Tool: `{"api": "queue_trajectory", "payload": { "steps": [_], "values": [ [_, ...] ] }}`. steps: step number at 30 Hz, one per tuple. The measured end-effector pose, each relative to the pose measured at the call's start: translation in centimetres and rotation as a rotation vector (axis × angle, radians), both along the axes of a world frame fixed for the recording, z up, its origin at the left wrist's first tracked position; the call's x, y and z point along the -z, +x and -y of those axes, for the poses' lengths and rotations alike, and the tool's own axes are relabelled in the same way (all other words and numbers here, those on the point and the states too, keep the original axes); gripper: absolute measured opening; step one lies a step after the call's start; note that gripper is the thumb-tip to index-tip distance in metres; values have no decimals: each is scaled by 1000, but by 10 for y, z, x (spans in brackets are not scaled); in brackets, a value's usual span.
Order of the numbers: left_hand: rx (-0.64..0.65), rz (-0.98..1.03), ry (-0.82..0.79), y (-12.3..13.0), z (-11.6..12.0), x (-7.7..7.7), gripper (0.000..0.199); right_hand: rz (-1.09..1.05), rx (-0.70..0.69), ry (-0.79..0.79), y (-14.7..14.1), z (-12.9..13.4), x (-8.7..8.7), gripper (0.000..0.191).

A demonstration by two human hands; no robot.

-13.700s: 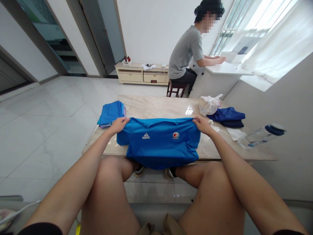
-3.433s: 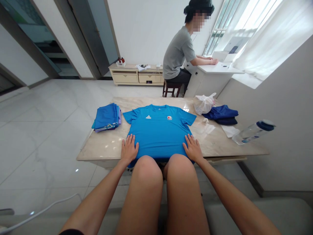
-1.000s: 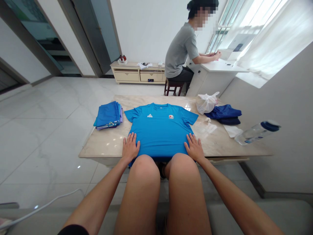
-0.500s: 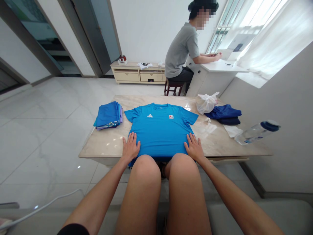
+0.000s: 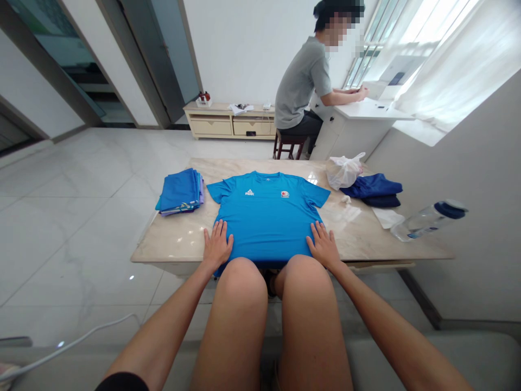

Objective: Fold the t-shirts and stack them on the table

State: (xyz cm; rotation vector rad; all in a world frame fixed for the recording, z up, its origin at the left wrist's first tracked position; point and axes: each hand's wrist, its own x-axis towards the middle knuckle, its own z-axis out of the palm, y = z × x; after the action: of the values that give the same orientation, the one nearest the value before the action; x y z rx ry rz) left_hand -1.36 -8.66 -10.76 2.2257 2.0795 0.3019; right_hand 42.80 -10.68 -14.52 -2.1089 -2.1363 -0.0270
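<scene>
A blue short-sleeved T-shirt (image 5: 266, 217) lies spread front side up on the marble-look table (image 5: 171, 241), its collar toward the far edge. Its lower end hangs over the near edge, partly hidden by my knees. My left hand (image 5: 217, 244) rests flat and open across the shirt's left side edge, fingers pointing away from me. On the opposite side edge, my right hand (image 5: 323, 244) lies palm down and open, partly on the cloth and partly on the tabletop. Neither hand grips the fabric.
A stack of folded clothes (image 5: 181, 191) sits at the table's left. To the right are a white plastic bag (image 5: 344, 172), dark blue garments (image 5: 374, 189), a tissue (image 5: 387, 218) and a clear water bottle (image 5: 425, 221). Beyond, a person (image 5: 303, 81) sits at a white desk (image 5: 362, 122).
</scene>
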Motion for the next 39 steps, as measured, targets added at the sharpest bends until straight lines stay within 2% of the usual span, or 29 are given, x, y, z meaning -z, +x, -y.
{"api": "queue_trajectory", "payload": {
  "steps": [14,25,32,39],
  "values": [
    [2,34,16,0,1,-1,69,-28,-9,24,1,0,1,74],
    [-4,8,12,1,1,-2,69,33,-2,9,1,0,1,74],
    [0,24,14,-1,2,0,69,-26,-7,19,1,1,2,74],
    [25,-4,-7,2,-14,1,72,41,-6,-54,-6,-16,-6,74]
  ]
}}
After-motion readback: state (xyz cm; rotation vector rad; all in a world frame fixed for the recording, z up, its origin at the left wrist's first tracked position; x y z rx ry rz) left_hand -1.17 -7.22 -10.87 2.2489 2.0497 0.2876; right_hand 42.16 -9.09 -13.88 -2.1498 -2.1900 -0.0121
